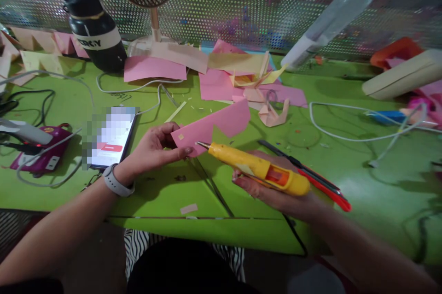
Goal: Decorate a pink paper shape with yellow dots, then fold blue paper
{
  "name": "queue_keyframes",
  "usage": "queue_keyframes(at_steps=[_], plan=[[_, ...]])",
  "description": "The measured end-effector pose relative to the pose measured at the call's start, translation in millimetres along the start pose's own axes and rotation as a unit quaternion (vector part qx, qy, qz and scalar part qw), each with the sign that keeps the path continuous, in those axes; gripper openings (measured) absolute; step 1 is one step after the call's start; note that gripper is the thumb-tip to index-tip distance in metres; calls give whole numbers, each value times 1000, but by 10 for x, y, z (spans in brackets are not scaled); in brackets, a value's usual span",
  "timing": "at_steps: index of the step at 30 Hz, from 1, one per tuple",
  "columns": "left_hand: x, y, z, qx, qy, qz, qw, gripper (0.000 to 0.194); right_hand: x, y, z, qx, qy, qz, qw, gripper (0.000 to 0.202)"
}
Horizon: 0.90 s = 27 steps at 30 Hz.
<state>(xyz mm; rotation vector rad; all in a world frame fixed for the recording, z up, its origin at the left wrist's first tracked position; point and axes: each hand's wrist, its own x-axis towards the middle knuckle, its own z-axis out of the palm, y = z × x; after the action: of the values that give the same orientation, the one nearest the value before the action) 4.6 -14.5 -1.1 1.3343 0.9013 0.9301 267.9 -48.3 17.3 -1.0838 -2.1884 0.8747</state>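
My left hand (162, 146) pinches the left end of a pink paper strip (221, 121), its thumb in front. A notch shows in the strip's lower edge, and a small yellowish square sits near its left end. In my right hand (262, 188) is a yellow hot glue gun (255, 165), its metal nozzle pointing left at the strip's lower left part. Whether the nozzle touches the paper I cannot tell. Behind my right hand lies a red and black utility knife (311, 179). Below the strip, a thin dark metal tool (212, 188) rests on the green table (155, 197).
Left of my left hand lies a lit phone (112, 137), beside a purple power strip (44, 151) with cables. A dark bottle (98, 31) and a fan (155, 26) stand at the back. Folded paper pieces (221, 84) lie mid-table. A white cable (345, 137) loops at right.
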Motion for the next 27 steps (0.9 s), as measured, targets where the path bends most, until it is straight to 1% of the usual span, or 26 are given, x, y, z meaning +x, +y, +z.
queue_keyframes(at_steps=[4,11,15,23,27], plan=[[-2,-2,15,17,-12,8,1000,23,-2,44,62,30,5,1,1000,26],[-18,2,33,48,-15,20,999,22,-9,82,131,-7,16,-60,998,19],[-19,-7,31,52,-22,28,998,22,-12,71,131,-25,21,-69,997,15],[-17,-30,23,73,-24,37,996,21,17,14,124,-45,45,-87,994,20],[-22,-36,18,81,-25,38,996,21,19,8,125,-48,45,-88,994,21]])
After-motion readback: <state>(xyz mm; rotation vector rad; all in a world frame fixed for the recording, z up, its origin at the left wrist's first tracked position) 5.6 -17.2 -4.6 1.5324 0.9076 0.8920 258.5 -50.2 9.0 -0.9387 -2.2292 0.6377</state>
